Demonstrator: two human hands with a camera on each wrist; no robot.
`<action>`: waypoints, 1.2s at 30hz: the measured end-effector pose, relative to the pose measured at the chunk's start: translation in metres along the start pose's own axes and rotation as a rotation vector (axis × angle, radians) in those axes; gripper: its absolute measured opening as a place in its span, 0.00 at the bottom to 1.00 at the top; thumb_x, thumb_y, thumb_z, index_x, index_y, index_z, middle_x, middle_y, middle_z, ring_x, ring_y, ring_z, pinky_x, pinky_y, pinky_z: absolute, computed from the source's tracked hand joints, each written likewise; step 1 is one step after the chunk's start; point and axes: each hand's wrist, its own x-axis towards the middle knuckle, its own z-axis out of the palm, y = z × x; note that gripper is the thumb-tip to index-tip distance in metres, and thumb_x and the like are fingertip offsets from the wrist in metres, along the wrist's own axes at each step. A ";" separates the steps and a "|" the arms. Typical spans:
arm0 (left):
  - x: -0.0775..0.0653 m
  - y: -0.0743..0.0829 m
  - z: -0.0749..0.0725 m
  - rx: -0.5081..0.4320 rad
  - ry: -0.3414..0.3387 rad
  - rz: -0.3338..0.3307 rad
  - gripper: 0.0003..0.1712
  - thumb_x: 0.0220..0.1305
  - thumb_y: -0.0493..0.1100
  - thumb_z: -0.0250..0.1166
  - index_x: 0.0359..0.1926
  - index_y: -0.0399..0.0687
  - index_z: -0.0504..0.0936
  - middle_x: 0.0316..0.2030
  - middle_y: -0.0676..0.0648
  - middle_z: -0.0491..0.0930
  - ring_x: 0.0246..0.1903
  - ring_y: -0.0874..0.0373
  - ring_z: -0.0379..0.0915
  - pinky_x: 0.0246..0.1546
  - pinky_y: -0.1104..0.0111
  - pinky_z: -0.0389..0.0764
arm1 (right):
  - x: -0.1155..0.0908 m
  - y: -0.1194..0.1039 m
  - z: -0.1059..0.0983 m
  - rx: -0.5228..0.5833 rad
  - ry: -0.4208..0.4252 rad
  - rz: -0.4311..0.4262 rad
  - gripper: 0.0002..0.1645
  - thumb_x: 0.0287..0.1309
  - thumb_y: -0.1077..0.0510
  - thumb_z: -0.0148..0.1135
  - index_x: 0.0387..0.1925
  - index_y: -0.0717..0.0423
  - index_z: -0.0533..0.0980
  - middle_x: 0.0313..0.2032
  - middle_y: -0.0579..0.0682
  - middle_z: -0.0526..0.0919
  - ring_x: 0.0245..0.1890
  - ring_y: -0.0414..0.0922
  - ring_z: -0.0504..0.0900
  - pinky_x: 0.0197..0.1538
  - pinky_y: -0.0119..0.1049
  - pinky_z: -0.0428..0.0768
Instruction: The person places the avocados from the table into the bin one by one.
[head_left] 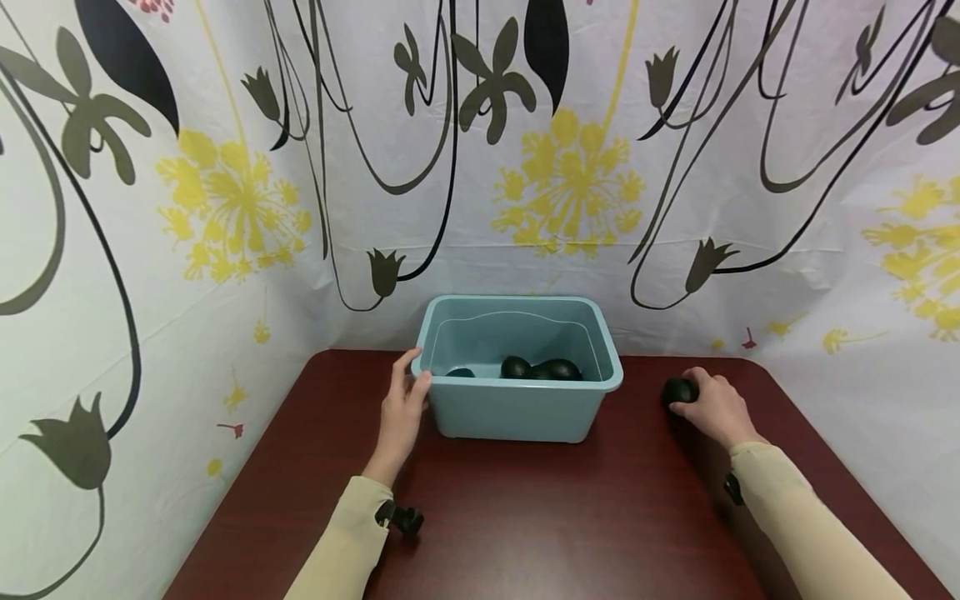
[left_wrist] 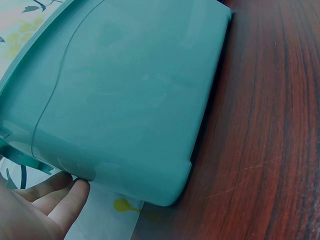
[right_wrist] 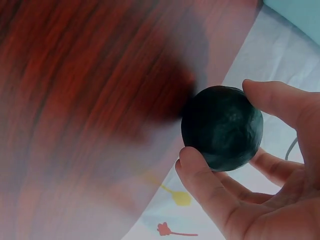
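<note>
My right hand point(head_left: 716, 408) pinches a round, dark green avocado point(right_wrist: 222, 128) between thumb and fingertips, close over the right side of the table. My left hand point(head_left: 400, 417) is at the left end of the pale blue plastic bin point(head_left: 517, 412), its fingers fairly straight. The left wrist view has those fingertips point(left_wrist: 75, 192) against the bin's end wall, just below the rim. Inside the bin lie a few more dark green avocados point(head_left: 561, 369), partly hidden behind its front wall.
The dark red wood-grain table point(head_left: 555, 517) carries the bin near its far edge. Behind and along the sides hangs a white cloth point(head_left: 465, 208) printed with flowers and stems. A black camera strap point(head_left: 399, 517) sits on the left wrist.
</note>
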 end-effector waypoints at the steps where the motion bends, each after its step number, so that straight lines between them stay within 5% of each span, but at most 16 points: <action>1: 0.000 0.000 0.000 -0.002 0.001 0.001 0.28 0.70 0.68 0.56 0.69 0.86 0.62 0.62 0.47 0.74 0.56 0.49 0.75 0.50 0.45 0.79 | 0.000 0.000 0.000 0.000 0.001 0.001 0.40 0.54 0.51 0.74 0.62 0.66 0.67 0.49 0.75 0.71 0.48 0.72 0.71 0.43 0.67 0.70; 36: 0.000 -0.001 0.000 0.001 0.009 -0.004 0.26 0.73 0.64 0.57 0.68 0.86 0.63 0.59 0.48 0.75 0.55 0.50 0.75 0.50 0.46 0.79 | -0.002 -0.001 0.006 -0.021 0.072 -0.033 0.38 0.50 0.50 0.77 0.59 0.61 0.72 0.44 0.71 0.75 0.43 0.68 0.75 0.39 0.64 0.72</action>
